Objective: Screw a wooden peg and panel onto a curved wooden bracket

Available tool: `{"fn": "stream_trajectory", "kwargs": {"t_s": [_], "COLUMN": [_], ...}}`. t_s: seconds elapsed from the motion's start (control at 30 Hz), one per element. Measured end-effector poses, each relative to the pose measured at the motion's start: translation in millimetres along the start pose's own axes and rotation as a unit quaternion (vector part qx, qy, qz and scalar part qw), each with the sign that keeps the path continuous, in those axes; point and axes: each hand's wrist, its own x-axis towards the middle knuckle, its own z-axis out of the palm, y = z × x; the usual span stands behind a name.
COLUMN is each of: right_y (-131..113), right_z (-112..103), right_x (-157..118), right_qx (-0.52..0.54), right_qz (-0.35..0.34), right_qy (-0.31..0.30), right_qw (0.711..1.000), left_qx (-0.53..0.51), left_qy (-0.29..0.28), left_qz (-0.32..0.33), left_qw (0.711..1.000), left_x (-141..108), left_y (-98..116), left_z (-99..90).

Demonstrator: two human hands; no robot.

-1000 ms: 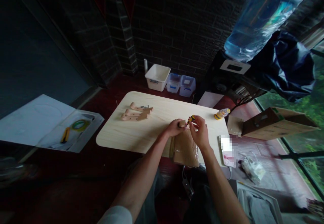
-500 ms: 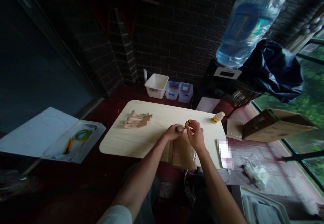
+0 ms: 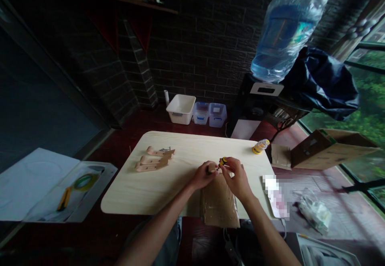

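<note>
My left hand (image 3: 204, 175) is closed around a small wooden piece (image 3: 212, 167) near the front of the table. In my right hand (image 3: 237, 176) is a short yellow-and-black screwdriver (image 3: 223, 162), pinched by the fingers. Its dark shaft points down toward the wooden piece; whether the tip touches a screw is too small to tell. Beneath both hands lies a sheet of brown cardboard (image 3: 219, 206), overhanging the table's front edge. Several curved wooden pieces (image 3: 153, 162) with dark holes rest at the table's left, beside a few small metal screws (image 3: 165, 150).
On the pale table (image 3: 144, 197), a clear bottle with yellow parts (image 3: 260, 146) stands at the back right. A phone-like slab (image 3: 274, 197) with a cable lies at the right edge. An open case (image 3: 87, 193) is at left; plastic bins (image 3: 181, 115) sit behind.
The view has shifted, so the table appears lower. Both hands stay together at the wooden piece, and the screwdriver's handle is tilted slightly differently.
</note>
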Motion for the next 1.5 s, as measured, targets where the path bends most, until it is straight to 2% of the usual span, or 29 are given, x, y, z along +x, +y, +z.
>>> {"fn": "stream_trajectory", "kwargs": {"t_s": [0.2, 0.33, 0.47, 0.6, 0.77, 0.97, 1.17, 1.27, 1.5], "right_y": [-13.3, -36.4, -56.7, -67.3, -71.6, -75.6, -85.5, -84.6, -88.4], "right_z": [-13.8, -28.5, -33.7, -26.0, -12.3, -5.2, -12.6, -18.1, -29.9], "right_x": [15.1, 39.0, 69.3, 87.3, 86.2, 82.4, 88.5, 93.8, 107.0], "right_qx": [-0.056, -0.131, -0.246, -0.358, -0.444, -0.479, -0.474, -0.467, -0.466], "right_qz": [0.018, 0.006, -0.014, -0.018, -0.008, 0.005, 0.014, 0.016, 0.024], "right_qy": [-0.065, -0.162, -0.264, -0.328, -0.352, -0.357, -0.366, -0.389, -0.474], "right_qw": [0.996, 0.978, 0.932, 0.874, 0.824, 0.802, 0.801, 0.794, 0.747], "left_qx": [-0.006, 0.001, 0.005, 0.006, 0.006, 0.007, 0.015, 0.013, 0.002], "left_qy": [-0.003, -0.003, 0.010, 0.018, 0.012, 0.011, 0.005, 0.002, 0.006], "left_qz": [-0.007, -0.013, -0.016, -0.013, -0.001, 0.006, 0.009, 0.015, 0.031], "left_qw": [1.000, 1.000, 1.000, 1.000, 1.000, 1.000, 1.000, 1.000, 1.000], "left_x": [1.9, 2.2, 2.4, 3.0, 3.7, 5.0, 5.1, 4.4, 4.2], "left_y": [-9.1, -9.9, -12.2, -14.5, -13.7, -13.7, -16.6, -19.0, -23.6], "left_z": [-1.1, -1.2, 1.9, 3.4, 1.1, 0.7, 1.1, 1.7, 2.3]}}
